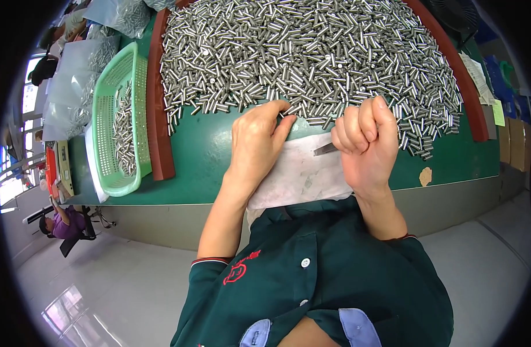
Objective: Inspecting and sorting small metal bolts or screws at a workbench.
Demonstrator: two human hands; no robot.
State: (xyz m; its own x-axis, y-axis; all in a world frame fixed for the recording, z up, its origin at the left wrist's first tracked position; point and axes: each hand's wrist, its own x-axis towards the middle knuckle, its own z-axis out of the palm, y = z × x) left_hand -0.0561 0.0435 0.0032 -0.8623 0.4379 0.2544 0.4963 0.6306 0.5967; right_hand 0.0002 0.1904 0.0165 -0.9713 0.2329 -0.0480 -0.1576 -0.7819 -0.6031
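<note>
The short metal pins (312, 52) lie in a dense spread across the upper middle of the frame, their lower edge thinning out on the green tabletop (205, 156). At that edge, near the centre, is the left hand (255, 139): back upward, wrist slightly bent, index finger and thumb curved toward each other with the tips close together. Whether a pin sits between them I cannot tell. Its forearm slants up from the lower middle. Right of centre, the right hand (365, 144) is turned palm up, fingers curled tightly around a dark metal tool (325, 150), whose flat end juts out leftward; the thumb points toward the top of the frame. Between the wrists lies a whitish cloth (303, 176). Reddish-brown strips (160, 110) flank the spread, and a green basket (143, 133) with more pins stands at upper left.
</note>
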